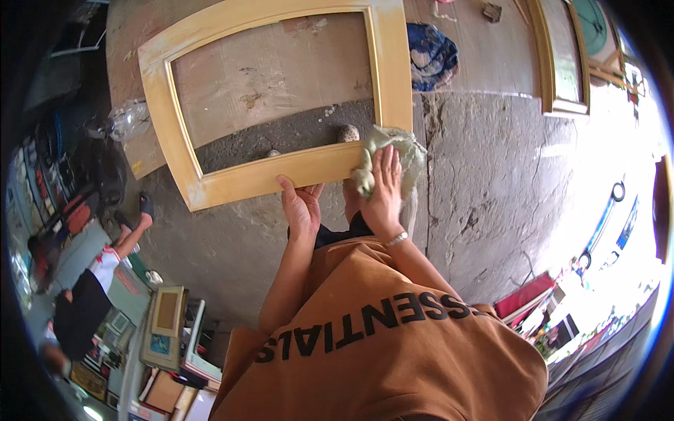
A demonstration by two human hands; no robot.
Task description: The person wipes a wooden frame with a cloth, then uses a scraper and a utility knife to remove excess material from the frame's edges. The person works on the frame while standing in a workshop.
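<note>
A wide, yellow-painted wooden frame [270,181] with a gold inner edge is held out in front of me. My left hand [302,209] grips its near rail from below, thumb on top and fingers underneath. At the near right corner, my right hand [383,191] lies over a pale green cloth [413,156] pressed against the wood. Its fingers are stretched along the bunched fabric, which hides the corner and hangs past the edge. Through the frame's opening I see cardboard, concrete floor and the tips of my spotted shoes.
Flattened cardboard [484,67] covers the floor ahead, with a blue patterned cloth [430,57] on it. Another gold frame [562,56] lies at the far right. A clear plastic bag [130,121] is at the left. Behind it, a person [84,302] sits near stacked frames [166,326].
</note>
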